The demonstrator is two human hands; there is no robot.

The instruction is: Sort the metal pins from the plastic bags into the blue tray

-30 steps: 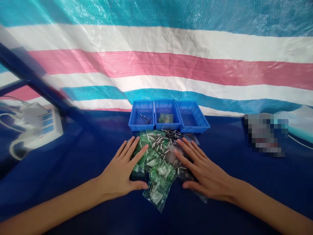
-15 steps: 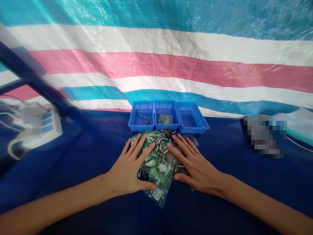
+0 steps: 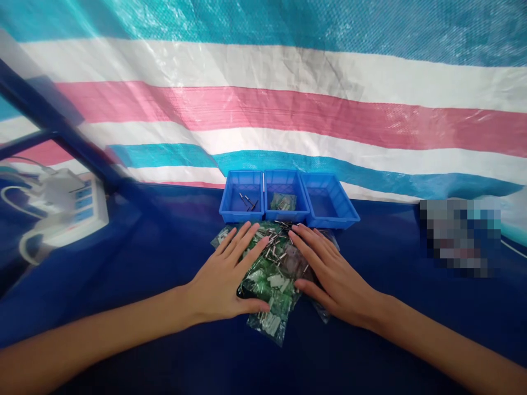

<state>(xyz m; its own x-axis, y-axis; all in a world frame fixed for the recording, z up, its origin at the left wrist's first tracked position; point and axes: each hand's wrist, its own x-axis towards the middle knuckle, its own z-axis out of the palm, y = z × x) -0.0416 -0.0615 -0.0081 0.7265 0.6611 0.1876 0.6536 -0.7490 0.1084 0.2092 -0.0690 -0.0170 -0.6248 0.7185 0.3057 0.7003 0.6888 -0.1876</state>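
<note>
A heap of clear and greenish plastic bags (image 3: 269, 321) with small white pieces inside lies on the dark blue table. Loose metal pins or shafts (image 3: 274, 251) are scattered over the top of the heap. My left hand (image 3: 218, 282) rests palm down on the heap's left side, fingers spread. On the right side lies my right hand (image 3: 335, 277), its fingers stretched out over the bags and pins. Neither hand grips anything. Both palms cover parts of the heap.
Behind the heap stand three blue bins: the left bin (image 3: 242, 216) holds a few metal pins, the middle bin (image 3: 287, 216) a small bag, and the right bin (image 3: 333, 222) shows its bare floor. A white power strip (image 3: 96, 211) with plugs sits at left. Striped sheeting (image 3: 263, 104) hangs behind.
My right hand's fingers have drawn slightly closer together, and both hands stay on the heap. The view has shifted a little, so most things appear slightly further right.
</note>
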